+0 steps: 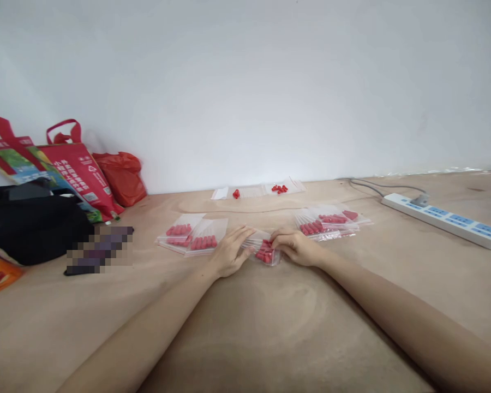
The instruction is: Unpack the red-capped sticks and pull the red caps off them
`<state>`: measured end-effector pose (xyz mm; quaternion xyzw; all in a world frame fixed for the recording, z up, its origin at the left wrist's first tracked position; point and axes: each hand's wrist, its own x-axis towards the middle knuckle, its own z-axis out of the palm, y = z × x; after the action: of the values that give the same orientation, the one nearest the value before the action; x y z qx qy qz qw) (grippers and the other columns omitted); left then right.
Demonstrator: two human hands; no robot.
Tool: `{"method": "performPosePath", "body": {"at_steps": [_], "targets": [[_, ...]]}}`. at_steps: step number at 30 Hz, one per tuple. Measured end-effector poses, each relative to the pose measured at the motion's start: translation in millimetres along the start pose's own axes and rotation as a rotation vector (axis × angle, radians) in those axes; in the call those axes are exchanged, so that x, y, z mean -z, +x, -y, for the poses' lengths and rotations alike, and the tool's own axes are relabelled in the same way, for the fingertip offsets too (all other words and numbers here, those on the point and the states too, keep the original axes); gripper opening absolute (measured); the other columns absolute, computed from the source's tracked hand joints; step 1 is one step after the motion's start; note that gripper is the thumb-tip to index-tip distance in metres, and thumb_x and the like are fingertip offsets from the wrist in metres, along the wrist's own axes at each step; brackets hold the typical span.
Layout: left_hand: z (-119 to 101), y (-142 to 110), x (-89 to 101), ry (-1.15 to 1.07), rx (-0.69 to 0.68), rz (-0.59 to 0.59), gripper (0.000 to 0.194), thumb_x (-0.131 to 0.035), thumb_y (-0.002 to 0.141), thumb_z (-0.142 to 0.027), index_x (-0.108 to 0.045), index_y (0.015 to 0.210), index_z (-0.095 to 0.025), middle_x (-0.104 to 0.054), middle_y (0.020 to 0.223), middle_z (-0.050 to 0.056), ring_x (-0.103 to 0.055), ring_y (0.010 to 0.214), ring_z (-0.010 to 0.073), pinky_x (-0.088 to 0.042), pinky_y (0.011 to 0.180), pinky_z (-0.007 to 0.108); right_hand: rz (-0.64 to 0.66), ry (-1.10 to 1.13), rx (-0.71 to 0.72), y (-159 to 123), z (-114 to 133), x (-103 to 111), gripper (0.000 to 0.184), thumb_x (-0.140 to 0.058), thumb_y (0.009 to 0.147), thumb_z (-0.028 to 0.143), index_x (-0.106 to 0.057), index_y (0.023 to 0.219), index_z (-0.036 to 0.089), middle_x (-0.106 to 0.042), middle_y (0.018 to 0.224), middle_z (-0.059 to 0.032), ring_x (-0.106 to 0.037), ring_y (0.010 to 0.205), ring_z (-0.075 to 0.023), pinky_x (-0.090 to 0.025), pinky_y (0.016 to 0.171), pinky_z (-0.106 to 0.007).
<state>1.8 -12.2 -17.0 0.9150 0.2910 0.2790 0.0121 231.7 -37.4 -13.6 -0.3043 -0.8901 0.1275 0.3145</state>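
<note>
A small clear zip bag (274,260) lies on the wooden table in front of me, with several thin pale rods with thick red ends (264,252) inside. My left hand (230,254) has its thumb and fingers about the bag's left part, over the thin rods. On the other side, my right hand (295,245) pinches the bag near the red ends with curled fingers. Just left of my left hand lie flat bags of similar red-ended pieces (204,242). Beyond my right hand is a group of overlapping bags (331,219) with the same pieces.
Near the wall lie loose red pieces (279,189) on clear plastic. A white power strip (445,218) with a plug and grey cable stands at the right. Red shopping bags (82,169), a black cloth bag (36,224) and a blurred dark flat object (100,251) are at the left.
</note>
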Motion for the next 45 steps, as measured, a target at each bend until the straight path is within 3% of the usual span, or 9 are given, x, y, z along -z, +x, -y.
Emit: {"method": "performPosePath", "body": {"at_steps": [4, 9, 13, 16, 23, 26, 30, 36, 45], "targets": [[-5, 1, 1.6, -0.023, 0.063, 0.138, 0.039, -0.049, 0.081, -0.035, -0.048, 0.117, -0.018, -0.055, 0.117, 0.009, -0.05, 0.108, 0.0222, -0.041, 0.092, 0.04, -0.192, -0.01, -0.173, -2, -10, -4, 0.018, -0.046, 0.067, 0.003, -0.057, 0.07, 0.017, -0.059, 0.087, -0.0044, -0.054, 0.084, -0.0143, -0.042, 0.078, -0.028], [-9, 3, 3.7, -0.001, 0.077, 0.131, 0.032, -0.052, 0.079, -0.033, -0.056, 0.107, -0.018, -0.062, 0.097, 0.007, -0.056, 0.09, 0.0204, -0.045, 0.08, 0.036, -0.426, -0.084, -0.423, -1, -16, -10, 0.003, -0.057, 0.065, 0.017, -0.054, 0.065, 0.016, -0.057, 0.069, -0.0013, -0.051, 0.066, -0.0132, -0.041, 0.063, -0.025], [-9, 3, 3.4, 0.004, 0.103, 0.113, 0.032, -0.054, 0.077, -0.034, -0.058, 0.105, -0.019, -0.061, 0.088, 0.006, -0.057, 0.082, 0.0189, -0.046, 0.074, 0.033, -0.276, 0.037, -0.448, 1, -13, -11, 0.016, -0.056, 0.071, 0.027, -0.058, 0.059, 0.016, -0.058, 0.059, 0.0009, -0.046, 0.054, -0.0096, -0.036, 0.054, -0.022], [-9, 2, 2.8, 0.004, 0.109, 0.086, 0.031, -0.055, 0.076, -0.035, -0.059, 0.102, -0.019, -0.06, 0.086, 0.005, -0.057, 0.081, 0.0184, -0.046, 0.073, 0.031, -0.17, 0.069, -0.451, 0, -12, -9, 0.017, -0.055, 0.073, 0.03, -0.065, 0.068, 0.018, -0.06, 0.062, 0.001, -0.047, 0.054, -0.0091, -0.035, 0.054, -0.022], [-9, 2, 5.6, 0.005, 0.112, 0.078, 0.03, -0.056, 0.075, -0.031, -0.06, 0.101, -0.018, -0.06, 0.084, 0.006, -0.057, 0.079, 0.0185, -0.046, 0.071, 0.031, -0.032, -0.124, -0.447, 1, -11, -3, 0.025, -0.062, 0.068, 0.041, -0.065, 0.086, 0.024, -0.061, 0.069, 0.0023, -0.053, 0.073, -0.0149, -0.03, 0.067, -0.027], [-9, 2, 6.6, 0.01, 0.108, 0.075, 0.029, -0.056, 0.074, -0.031, -0.06, 0.1, -0.018, -0.06, 0.083, 0.005, -0.056, 0.079, 0.0179, -0.046, 0.071, 0.03, -0.004, -0.136, -0.417, 1, -8, -4, 0.036, -0.065, 0.065, 0.045, -0.063, 0.094, 0.023, -0.061, 0.074, 0.0013, -0.052, 0.078, -0.017, -0.029, 0.07, -0.029], [-9, 1, 6.3, 0.019, 0.124, 0.078, 0.029, -0.057, 0.074, -0.032, -0.061, 0.099, -0.017, -0.06, 0.084, 0.006, -0.056, 0.079, 0.0186, -0.046, 0.071, 0.031, -0.072, -0.123, -0.467, 0, -9, -8, 0.057, -0.069, 0.058, 0.047, -0.058, 0.107, 0.021, -0.059, 0.076, 0.0003, -0.052, 0.073, -0.0163, -0.031, 0.07, -0.031], [-9, 1, 6.2, 0.041, 0.127, 0.047, 0.028, -0.056, 0.074, -0.033, -0.061, 0.097, -0.018, -0.061, 0.085, 0.006, -0.057, 0.08, 0.0184, -0.046, 0.071, 0.031, -0.103, -0.065, -0.327, 2, -10, -11, 0.027, -0.068, 0.063, 0.036, -0.065, 0.085, 0.021, -0.057, 0.081, -0.001, -0.052, 0.08, -0.0159, -0.034, 0.071, -0.029], [-9, 1, 5.1, 0.056, 0.115, 0.021, 0.023, -0.057, 0.074, -0.031, -0.062, 0.093, -0.018, -0.061, 0.079, 0.005, -0.056, 0.074, 0.0175, -0.046, 0.067, 0.03, 0.033, -0.196, -0.293, 8, 8, -4, 0.02, -0.063, 0.066, 0.035, -0.057, 0.076, 0.019, -0.059, 0.075, 0.0005, -0.051, 0.075, -0.0149, -0.03, 0.068, -0.027]]}}
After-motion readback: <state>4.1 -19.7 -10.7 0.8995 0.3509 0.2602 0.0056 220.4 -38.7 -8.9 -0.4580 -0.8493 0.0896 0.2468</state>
